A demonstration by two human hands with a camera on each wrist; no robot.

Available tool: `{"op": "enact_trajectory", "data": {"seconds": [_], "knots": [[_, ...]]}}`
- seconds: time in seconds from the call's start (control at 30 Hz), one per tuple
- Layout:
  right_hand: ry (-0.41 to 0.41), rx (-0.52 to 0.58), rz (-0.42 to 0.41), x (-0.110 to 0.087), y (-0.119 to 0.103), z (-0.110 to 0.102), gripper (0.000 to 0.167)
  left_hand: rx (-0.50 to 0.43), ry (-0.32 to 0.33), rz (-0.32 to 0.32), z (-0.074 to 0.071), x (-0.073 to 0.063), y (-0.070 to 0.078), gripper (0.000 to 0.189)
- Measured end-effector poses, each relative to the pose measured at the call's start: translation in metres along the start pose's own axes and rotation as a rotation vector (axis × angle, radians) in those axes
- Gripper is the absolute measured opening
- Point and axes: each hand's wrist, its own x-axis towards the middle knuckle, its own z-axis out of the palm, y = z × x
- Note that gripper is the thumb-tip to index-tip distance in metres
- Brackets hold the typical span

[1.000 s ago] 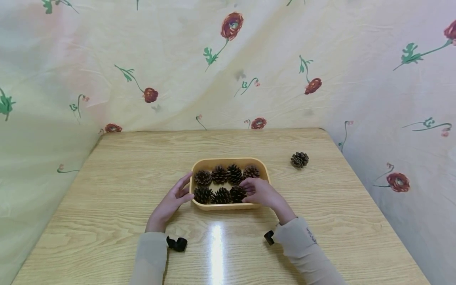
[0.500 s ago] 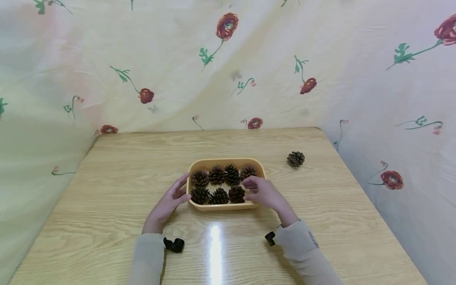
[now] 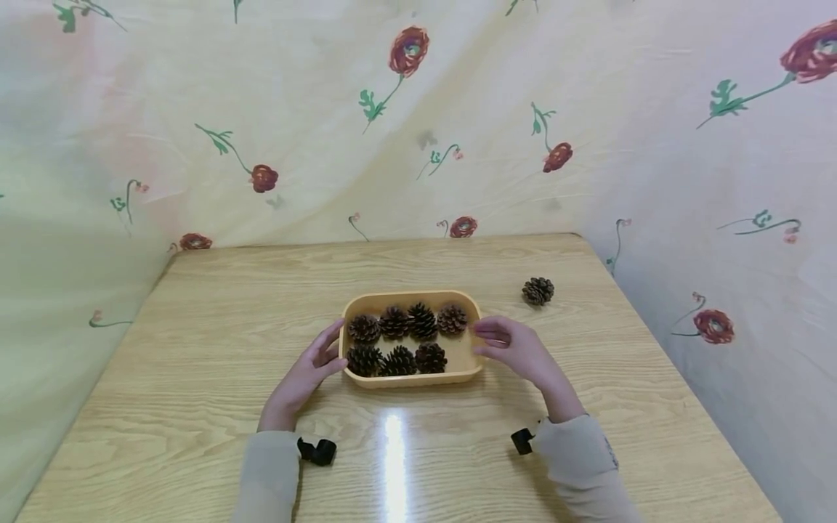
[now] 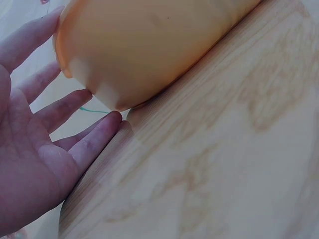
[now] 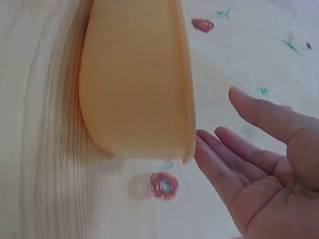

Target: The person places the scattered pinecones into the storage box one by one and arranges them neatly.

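Observation:
An orange-yellow rectangular plastic box (image 3: pixel 463 356) with rounded corners stands mid-table in the head view. Several brown pine cones lie inside in two rows; one back-row pine cone (image 3: pixel 452 319) sits nearest the right end, and a front pine cone (image 3: pixel 431 358) has bare box floor to its right. My left hand (image 3: pixel 306 374) touches the left end of the box, its fingers spread and fairly straight in the left wrist view. My right hand (image 3: pixel 522 354) is at the right end, holding nothing; in the right wrist view its extended fingertips (image 5: pixel 203 148) come right up to the rim.
One loose pine cone (image 3: pixel 538 290) lies on the wood-grain table (image 3: pixel 216 319) to the right, behind my right hand. A flower-patterned cloth (image 3: pixel 314 131) hangs behind the table and along both sides. Light glares off the tabletop in front of the box.
My right hand has drawn out of the box's front right part, away from the pine cones, to the right rim. My left hand stays at the left end. The view has shifted slightly.

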Motion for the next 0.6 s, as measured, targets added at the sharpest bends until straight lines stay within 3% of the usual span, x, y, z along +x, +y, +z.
{"op": "enact_trajectory", "data": {"seconds": [0.37,0.6], "knots": [[0.115,-0.103,0.062,0.002,0.020,-0.030,0.050,-0.026,-0.005,-0.002,0.000,0.000,0.000,0.073],[0.180,-0.183,0.164,0.011,0.031,-0.045,0.057,-0.025,-0.010,0.008,-0.001,0.000,0.001,0.073]]}}
